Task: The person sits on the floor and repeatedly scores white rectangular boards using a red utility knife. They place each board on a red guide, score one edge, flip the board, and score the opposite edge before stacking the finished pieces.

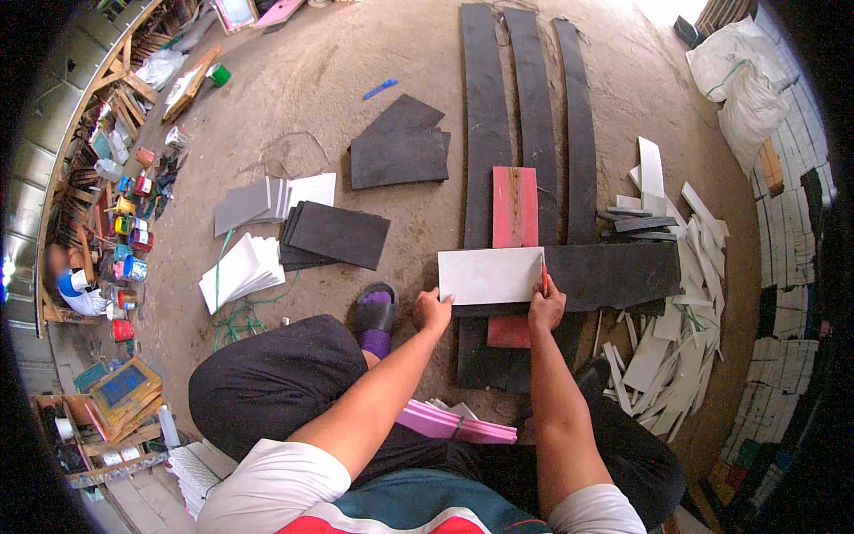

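A white rectangular sheet [490, 277] lies flat over the left part of a long black strip [614, 274] set crosswise in front of me. My left hand [432, 311] is closed at the sheet's near left corner, thumb on top and the other fingers partly hidden. Closed around a slim red tool [544, 274], my right hand [546, 307] rests at the sheet's right edge. The tool stands upright against that edge; whether it is a pen or a cutter is too small to tell. Beneath the crosswise strip runs a worn red board [515, 209].
Three long black strips [536, 125] stretch away across the floor. Black rectangles [338, 234] and white sheets [245, 271] are stacked at left, with a blue cutter [381, 89] beyond. White offcuts [680, 343] pile up at right. Pink sheets [458, 422] lie by my legs. Another person [78, 287] sits far left.
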